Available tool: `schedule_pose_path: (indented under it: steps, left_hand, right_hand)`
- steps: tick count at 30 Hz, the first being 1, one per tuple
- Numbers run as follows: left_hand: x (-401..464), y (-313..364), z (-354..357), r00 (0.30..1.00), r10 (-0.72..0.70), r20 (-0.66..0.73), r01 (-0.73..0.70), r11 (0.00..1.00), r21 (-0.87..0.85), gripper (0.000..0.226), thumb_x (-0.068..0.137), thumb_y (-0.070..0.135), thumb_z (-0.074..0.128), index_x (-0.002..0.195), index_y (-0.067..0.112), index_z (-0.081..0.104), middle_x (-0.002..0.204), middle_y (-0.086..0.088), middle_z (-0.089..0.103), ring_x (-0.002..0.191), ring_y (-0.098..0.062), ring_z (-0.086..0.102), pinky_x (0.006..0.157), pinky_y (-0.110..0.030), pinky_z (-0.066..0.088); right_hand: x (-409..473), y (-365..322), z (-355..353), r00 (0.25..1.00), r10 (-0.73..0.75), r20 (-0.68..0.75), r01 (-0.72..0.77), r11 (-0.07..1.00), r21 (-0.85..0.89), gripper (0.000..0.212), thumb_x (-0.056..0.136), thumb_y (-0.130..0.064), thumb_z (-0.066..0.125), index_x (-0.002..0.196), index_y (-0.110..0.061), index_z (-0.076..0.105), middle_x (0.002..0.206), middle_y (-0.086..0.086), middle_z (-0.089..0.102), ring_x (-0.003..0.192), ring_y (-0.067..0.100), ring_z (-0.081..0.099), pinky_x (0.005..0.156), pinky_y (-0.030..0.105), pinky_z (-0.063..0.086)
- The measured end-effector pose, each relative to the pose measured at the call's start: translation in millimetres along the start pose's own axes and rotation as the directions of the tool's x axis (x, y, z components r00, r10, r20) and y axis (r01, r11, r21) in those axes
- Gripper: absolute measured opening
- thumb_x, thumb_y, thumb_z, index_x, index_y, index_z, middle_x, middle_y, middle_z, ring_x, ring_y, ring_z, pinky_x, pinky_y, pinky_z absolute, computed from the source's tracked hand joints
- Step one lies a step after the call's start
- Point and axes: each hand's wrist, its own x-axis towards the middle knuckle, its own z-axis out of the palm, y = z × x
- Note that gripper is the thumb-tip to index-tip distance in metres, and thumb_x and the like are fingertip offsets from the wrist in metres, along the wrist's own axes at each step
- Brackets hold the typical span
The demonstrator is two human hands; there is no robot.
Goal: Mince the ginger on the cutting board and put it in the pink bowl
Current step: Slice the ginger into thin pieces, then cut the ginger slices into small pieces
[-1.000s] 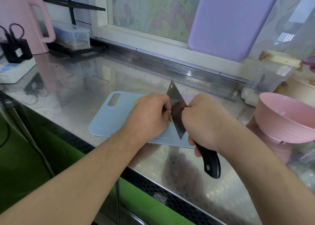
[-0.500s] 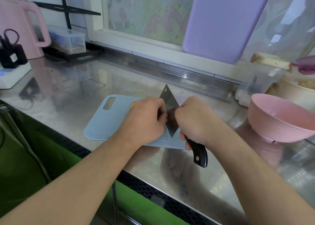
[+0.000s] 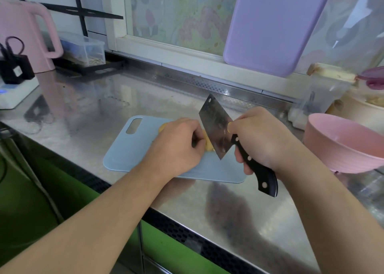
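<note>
On the cutting board [image 3: 145, 149], my left hand [image 3: 176, 147] pins firm, slippery ginger [image 3: 207, 142]; right hand [image 3: 261, 140] fingers grip cleaver [image 3: 216, 128].

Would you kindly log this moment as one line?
left hand holds ginger | right hand grips cleaver | pink bowl empty

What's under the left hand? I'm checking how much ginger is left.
Yellow ginger shows at both sides of the left hand, lying on the blue cutting board. The hand covers the rest, so the amount is unclear.

Ginger [image 3: 208, 143] on cutting board [image 3: 133, 149], bowl [image 3: 340, 147] to its right
</note>
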Motion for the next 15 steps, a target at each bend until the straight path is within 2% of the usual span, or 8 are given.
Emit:
schedule_pose_path:
  steps: [6,8,11,15]
  left_hand:
    - [-1,0,0,1.0,-0.009,0.007,0.009,1.0,-0.013,0.003,0.087,0.028,0.066,0.085,0.029,0.064,0.093,0.016,0.065,0.093,-0.009,0.063,0.083,-0.039,0.057]
    - [-2,1,-1,1.0,-0.011,0.008,0.012,1.0,-0.016,0.003,0.084,0.029,0.066,0.086,0.031,0.064,0.094,0.017,0.065,0.093,-0.005,0.064,0.082,-0.038,0.058]
    - [-3,2,-1,1.0,-0.007,0.013,0.007,1.0,-0.004,0.008,0.083,0.033,0.07,0.088,0.033,0.064,0.096,0.019,0.064,0.093,0.001,0.064,0.081,-0.035,0.058]
    - [-3,0,-1,1.0,0.0,0.03,0.001,1.0,-0.004,0.011,0.084,0.033,0.071,0.09,0.035,0.062,0.098,0.019,0.062,0.094,0.0,0.063,0.083,-0.037,0.058]
  right_hand:
    - [4,7,-7,1.0,-0.001,-0.004,0.002,0.995,0.105,0.022,0.094,-0.007,0.05,0.075,0.002,0.057,0.051,0.02,0.058,0.031,0.027,0.05,0.043,0.025,0.042]
    - [6,8,-8,1.0,0.01,0.007,-0.011,0.993,0.12,0.021,0.092,-0.007,0.05,0.075,0.001,0.057,0.051,0.021,0.058,0.031,0.027,0.05,0.044,0.026,0.042]
    - [10,11,-10,0.999,0.044,0.027,-0.048,0.984,0.169,0.023,0.092,-0.014,0.052,0.074,-0.002,0.056,0.051,0.02,0.057,0.034,0.027,0.049,0.046,0.027,0.042]
    - [13,16,-10,0.99,0.118,0.081,-0.136,0.956,0.262,0.025,0.094,-0.025,0.059,0.077,-0.006,0.059,0.051,0.015,0.052,0.039,0.024,0.044,0.039,0.022,0.039]
